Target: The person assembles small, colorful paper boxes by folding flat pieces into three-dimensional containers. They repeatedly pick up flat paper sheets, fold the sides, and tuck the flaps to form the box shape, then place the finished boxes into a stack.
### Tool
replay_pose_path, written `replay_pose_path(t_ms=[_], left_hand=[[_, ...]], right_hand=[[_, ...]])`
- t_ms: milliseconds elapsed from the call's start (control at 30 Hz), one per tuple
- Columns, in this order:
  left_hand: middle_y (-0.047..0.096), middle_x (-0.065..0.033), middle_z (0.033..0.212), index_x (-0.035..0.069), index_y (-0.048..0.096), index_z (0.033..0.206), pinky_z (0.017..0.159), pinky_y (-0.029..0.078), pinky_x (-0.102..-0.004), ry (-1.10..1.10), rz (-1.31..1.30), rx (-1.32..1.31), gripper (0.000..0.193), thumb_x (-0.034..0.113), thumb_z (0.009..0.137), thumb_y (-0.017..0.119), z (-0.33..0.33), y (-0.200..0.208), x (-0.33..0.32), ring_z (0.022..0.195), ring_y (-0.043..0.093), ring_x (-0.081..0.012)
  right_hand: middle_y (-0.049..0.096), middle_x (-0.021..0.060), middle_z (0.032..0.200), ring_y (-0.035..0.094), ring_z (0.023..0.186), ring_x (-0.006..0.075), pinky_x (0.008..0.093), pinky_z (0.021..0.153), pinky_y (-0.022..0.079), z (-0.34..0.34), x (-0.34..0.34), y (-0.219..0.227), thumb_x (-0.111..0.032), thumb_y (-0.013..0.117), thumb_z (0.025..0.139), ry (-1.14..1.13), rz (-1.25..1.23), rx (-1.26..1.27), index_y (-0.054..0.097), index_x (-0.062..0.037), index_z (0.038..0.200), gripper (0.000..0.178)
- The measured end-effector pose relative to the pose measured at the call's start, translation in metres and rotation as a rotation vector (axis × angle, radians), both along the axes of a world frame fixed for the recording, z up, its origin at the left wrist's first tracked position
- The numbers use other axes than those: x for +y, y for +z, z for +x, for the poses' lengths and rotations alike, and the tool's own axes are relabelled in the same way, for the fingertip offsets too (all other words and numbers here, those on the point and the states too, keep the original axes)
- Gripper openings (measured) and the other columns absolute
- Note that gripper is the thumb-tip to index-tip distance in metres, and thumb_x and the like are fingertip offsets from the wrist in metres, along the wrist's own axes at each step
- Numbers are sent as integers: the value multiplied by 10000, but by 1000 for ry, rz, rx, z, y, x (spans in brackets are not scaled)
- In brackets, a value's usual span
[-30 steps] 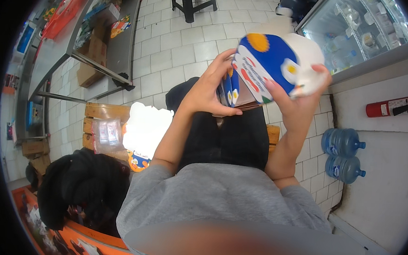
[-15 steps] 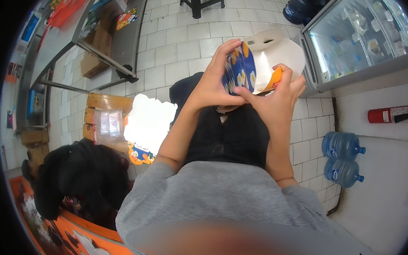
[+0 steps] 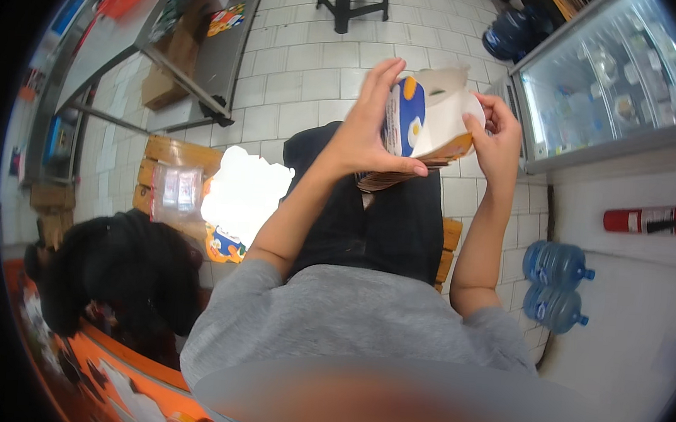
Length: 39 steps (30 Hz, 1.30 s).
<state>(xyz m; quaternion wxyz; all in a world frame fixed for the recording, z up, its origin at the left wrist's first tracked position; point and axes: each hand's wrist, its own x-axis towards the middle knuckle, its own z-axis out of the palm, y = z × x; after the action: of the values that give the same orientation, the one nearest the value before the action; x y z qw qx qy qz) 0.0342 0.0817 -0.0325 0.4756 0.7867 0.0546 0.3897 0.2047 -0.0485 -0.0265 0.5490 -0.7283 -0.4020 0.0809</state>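
A stack of printed cardboard carton blanks (image 3: 407, 126), blue and orange outside with egg-like shapes and white inside, is held up over my lap. My left hand (image 3: 367, 135) grips its left side, thumb along the near edge and fingers up behind it. At the right end my right hand (image 3: 499, 140) pinches the white edge of a blank between thumb and fingers. The blanks curve upward between the hands, and their layered brown edges show below. On the bench to my left lies a pile of similar die-cut blanks (image 3: 247, 198), white side up.
A clear plastic packet (image 3: 178, 190) lies on the wooden bench (image 3: 160, 150). Black fabric (image 3: 129, 275) is heaped at lower left. Blue water jugs (image 3: 557, 265) and a red fire extinguisher (image 3: 647, 221) are on the right, below a glass-door fridge (image 3: 609, 80). A black stool (image 3: 352, 7) stands ahead.
My right hand has shifted outward to the right and now pinches the blank's edge. My left hand and the stack have moved slightly right, and the stack's brown layered edges show more.
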Motion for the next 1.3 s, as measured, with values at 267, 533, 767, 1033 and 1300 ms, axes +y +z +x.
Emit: replay_pose_path(t_ms=[267, 533, 767, 1033, 1300], left_hand=[[403, -208, 1316, 53, 481, 1046, 943, 370, -410, 182, 47, 72, 428, 363, 791, 628, -12, -5, -5, 1156, 442, -371], [253, -147, 1449, 85, 347, 1324, 1097, 174, -386, 123, -402, -281, 618, 386, 841, 590, -53, -60, 5, 1356, 225, -282], [377, -259, 1277, -70, 346, 1289, 981, 319, -482, 1352, -393, 1036, 980, 541, 641, 753, -205, -237, 15, 1210, 361, -369], [338, -260, 1234, -107, 264, 1315, 947, 380, -420, 1580, -767, 1248, 1212, 574, 489, 832, -291, -296, -13, 1133, 379, -365], [455, -246, 1142, -26, 354, 1226, 907, 404, -412, 1809, -645, 1058, 982, 364, 500, 889, -285, -296, -17, 1076, 457, -354]], right_hand=[[501, 130, 1129, 484, 1085, 244, 355, 957, 382, -42, 2, -24, -39, 578, 834, 61, 228, 248, 442, 25, 1186, 383], [605, 117, 914, 583, 812, 190, 265, 662, 427, -91, -13, 47, -122, 615, 854, 780, 758, -18, 520, -58, 1073, 247], [572, 38, 724, 505, 578, 147, 274, 525, 343, -155, 19, 70, -284, 583, 891, 1485, 375, 195, 533, -87, 936, 208], [579, 66, 731, 519, 583, 161, 272, 529, 353, -170, 42, 75, -224, 591, 865, 1707, 373, 158, 544, -61, 935, 184], [620, 66, 669, 582, 616, 133, 230, 543, 438, -186, 56, 9, -208, 635, 842, 957, 331, 448, 626, 10, 819, 219]])
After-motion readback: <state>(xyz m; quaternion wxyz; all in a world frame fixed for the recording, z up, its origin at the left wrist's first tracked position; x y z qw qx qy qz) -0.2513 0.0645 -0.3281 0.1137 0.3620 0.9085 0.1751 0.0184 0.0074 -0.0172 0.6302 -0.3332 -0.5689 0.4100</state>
